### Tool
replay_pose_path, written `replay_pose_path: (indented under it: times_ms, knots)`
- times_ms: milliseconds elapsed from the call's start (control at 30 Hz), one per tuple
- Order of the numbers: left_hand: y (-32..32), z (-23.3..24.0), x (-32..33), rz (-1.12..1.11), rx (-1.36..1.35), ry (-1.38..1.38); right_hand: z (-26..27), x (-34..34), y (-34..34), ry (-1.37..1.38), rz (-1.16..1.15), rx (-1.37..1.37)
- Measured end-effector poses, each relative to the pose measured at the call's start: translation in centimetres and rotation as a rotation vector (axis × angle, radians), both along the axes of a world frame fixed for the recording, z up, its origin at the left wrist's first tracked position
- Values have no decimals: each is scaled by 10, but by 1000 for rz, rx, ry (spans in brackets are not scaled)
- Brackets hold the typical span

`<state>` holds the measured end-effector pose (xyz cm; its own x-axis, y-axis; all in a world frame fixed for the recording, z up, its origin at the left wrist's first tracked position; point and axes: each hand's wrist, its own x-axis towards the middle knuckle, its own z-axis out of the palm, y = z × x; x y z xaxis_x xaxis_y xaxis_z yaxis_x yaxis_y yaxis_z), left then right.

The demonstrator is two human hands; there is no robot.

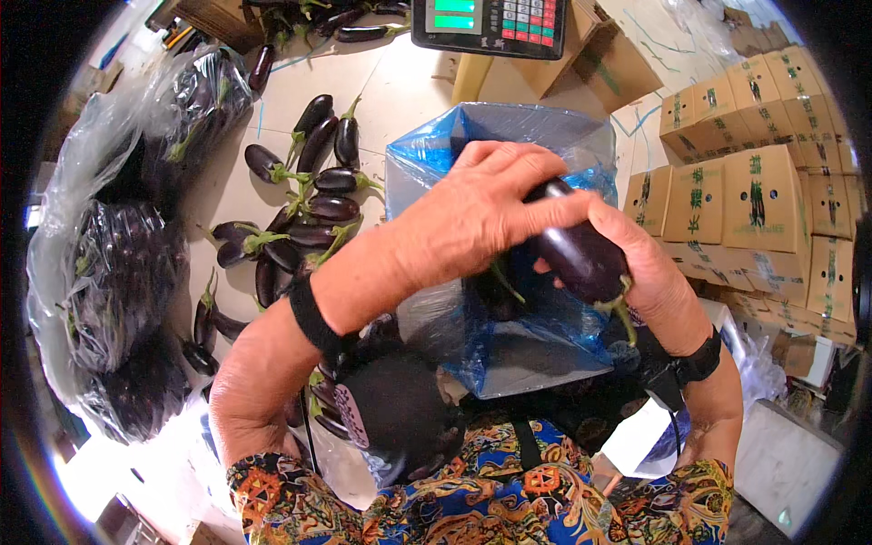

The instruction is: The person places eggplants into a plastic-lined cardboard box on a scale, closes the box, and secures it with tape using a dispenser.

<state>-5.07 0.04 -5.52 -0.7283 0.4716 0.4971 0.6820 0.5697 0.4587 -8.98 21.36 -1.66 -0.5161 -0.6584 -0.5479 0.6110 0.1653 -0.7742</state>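
Observation:
My right hand (637,255) is closed around a large, glossy dark purple eggplant (582,255), its green stem pointing down towards me. My left hand (507,194) reaches across and lies over the eggplant's upper end, fingers bent; its fingertips are partly hidden. Both hands are above an open box lined with blue plastic film (538,354). Inside the box, below my hands, dark eggplants and a green stem show in shadow. Many loose eggplants (334,208) lie on the pale tiled floor to the left of the box.
Clear plastic bags full of eggplants (126,272) stand at the left. A digital scale (490,27) is beyond the box, with an open cardboard box (610,65) beside it. Printed cartons (763,211) are stacked at the right. More eggplants (361,33) lie at the top.

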Motion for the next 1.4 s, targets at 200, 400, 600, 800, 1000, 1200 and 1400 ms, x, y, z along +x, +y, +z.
replay_pose_path:
  times_ms: [200,400,600,800,1000,1200,1400]
  knots:
    - [-29,-31,10,139,289,-466,-58,3,21,170,-92,204]
    - [-59,-52,66,380,489,-778,-102,3,-19,66,-209,315]
    - [-66,-106,128,681,716,-815,-206,-24,-10,545,-114,714]
    - [-57,-182,210,955,852,-1020,-218,1,-9,901,-23,827]
    - [-39,-273,268,1075,728,-996,-262,-13,-16,1252,120,1048]
    - [-31,-218,284,1203,576,-1061,-250,-12,-20,1204,119,857]
    - [-99,-210,316,1486,664,-775,-245,-81,10,1362,60,764]
